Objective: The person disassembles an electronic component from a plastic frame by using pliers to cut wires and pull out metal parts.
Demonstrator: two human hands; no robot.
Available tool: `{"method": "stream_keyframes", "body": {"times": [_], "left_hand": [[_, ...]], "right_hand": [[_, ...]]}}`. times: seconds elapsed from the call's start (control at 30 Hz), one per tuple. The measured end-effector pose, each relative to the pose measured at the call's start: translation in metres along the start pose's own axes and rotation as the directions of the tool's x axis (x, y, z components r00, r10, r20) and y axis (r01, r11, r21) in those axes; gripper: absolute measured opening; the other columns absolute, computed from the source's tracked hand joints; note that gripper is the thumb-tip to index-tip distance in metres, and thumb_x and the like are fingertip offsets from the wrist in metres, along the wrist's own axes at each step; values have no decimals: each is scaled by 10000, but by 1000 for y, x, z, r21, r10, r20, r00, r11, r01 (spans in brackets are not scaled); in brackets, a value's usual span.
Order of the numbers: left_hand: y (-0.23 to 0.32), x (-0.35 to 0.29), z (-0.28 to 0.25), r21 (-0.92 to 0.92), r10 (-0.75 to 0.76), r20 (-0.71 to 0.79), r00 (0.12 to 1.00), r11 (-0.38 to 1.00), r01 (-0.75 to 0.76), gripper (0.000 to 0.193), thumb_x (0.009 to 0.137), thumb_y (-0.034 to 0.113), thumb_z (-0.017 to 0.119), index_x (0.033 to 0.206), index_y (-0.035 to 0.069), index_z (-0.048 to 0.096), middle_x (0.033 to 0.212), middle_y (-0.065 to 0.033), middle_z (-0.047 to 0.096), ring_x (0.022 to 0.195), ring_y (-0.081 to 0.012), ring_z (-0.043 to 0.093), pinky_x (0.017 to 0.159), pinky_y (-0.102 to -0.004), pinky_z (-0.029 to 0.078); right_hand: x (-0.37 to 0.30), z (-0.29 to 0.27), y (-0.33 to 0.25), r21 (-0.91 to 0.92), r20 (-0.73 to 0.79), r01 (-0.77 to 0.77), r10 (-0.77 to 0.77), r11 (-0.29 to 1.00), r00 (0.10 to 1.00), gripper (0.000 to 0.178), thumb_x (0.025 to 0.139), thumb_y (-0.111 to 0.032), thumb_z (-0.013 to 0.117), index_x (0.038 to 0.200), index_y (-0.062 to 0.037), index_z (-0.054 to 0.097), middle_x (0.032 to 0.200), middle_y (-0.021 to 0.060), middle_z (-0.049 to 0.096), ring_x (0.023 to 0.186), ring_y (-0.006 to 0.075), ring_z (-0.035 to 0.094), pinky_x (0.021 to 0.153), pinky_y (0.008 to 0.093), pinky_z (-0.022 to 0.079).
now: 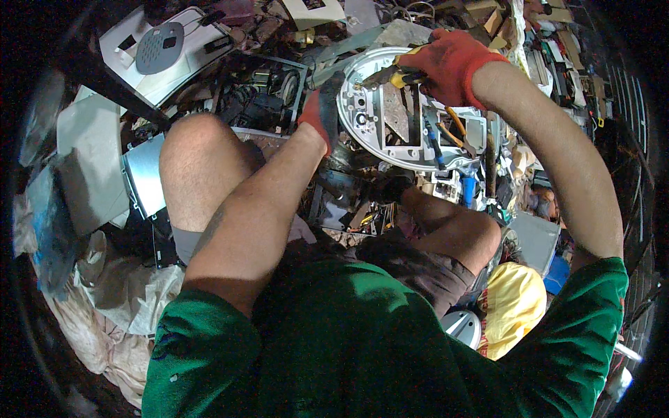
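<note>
Head view: there's a round white frame [412,152] sitting out past the knees on the junk pile, a bit right of centre. Left hand [325,111], in a red and black glove, has a grip on its left edge. Right hand [453,64], red glove too, is wrapped around the handles of some yellow-and-black pliers [382,76], and their nose points in over the frame's upper left part.

As for how far along it is, I'd call it partway. The middle and right of the frame are mostly big openings, with scrap showing through, so not much looks left to deal with there. The left section is another story: small dark fittings [362,119] are in place on it, and that seems to be the bit left to do. The frame itself is in one piece as far as I can see. Whether the pliers have actually bitten onto anything, can't say, the tip is too small and dark.

A blue tool [434,146] and an orange-handled tool [456,122] lie by the frame's right side, neither in a hand. Off to the left there's an open metal case [261,97] full of dark parts, not being touched.
</note>
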State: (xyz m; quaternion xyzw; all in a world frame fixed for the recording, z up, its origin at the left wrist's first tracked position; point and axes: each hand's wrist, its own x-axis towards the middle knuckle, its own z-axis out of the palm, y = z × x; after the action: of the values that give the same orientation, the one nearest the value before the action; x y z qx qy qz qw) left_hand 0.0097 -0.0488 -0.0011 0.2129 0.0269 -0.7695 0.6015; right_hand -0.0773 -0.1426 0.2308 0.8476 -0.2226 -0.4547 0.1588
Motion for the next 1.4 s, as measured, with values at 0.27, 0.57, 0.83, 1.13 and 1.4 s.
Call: {"method": "stream_keyframes", "body": {"times": [0.27,0.57,0.83,1.13,1.4], "left_hand": [[3,-4,0,-88,-72,44,996,993,76,430,998,379,510,1263,61,624,1140,-104,716,955,-246,711,849,-413,580],[-5,17,-26,-46,-54,-13,998,998,53,462,985,424,542,1250,56,632,1157,-101,711,1008,-248,687,893,-407,548],[-8,11,-15,16,-21,-21,1000,1000,22,466,985,421,533,1243,49,643,1158,-106,711,1000,-249,687,881,-392,553],[4,-10,7,-22,-62,-79,995,998,60,474,981,419,558,1280,58,622,1195,-98,700,1034,-259,680,895,-407,552],[4,1,-6,14,-66,-32,997,998,67,489,983,423,571,1294,47,613,1204,-115,695,1036,-256,681,912,-408,546]], "right_hand": [[-9,6,-18,-165,-286,37,-84,986,955,359,793,-166,692,1137,-254,643,973,50,724,1049,316,631,918,434,475],[2,-33,-32,-250,-126,103,-138,963,982,248,790,-155,676,1021,-242,706,952,24,729,998,289,652,837,413,528],[8,-9,-16,-277,-161,90,-139,957,977,148,811,-185,666,941,-164,734,955,58,732,939,311,688,835,442,555],[10,-52,-12,-189,47,204,-199,961,979,323,866,-318,622,1051,-72,722,1090,166,699,1031,364,667,874,463,537],[9,-4,-17,-309,-174,100,-160,946,972,276,884,-329,643,930,-81,755,980,132,715,973,341,659,837,466,544]]}}
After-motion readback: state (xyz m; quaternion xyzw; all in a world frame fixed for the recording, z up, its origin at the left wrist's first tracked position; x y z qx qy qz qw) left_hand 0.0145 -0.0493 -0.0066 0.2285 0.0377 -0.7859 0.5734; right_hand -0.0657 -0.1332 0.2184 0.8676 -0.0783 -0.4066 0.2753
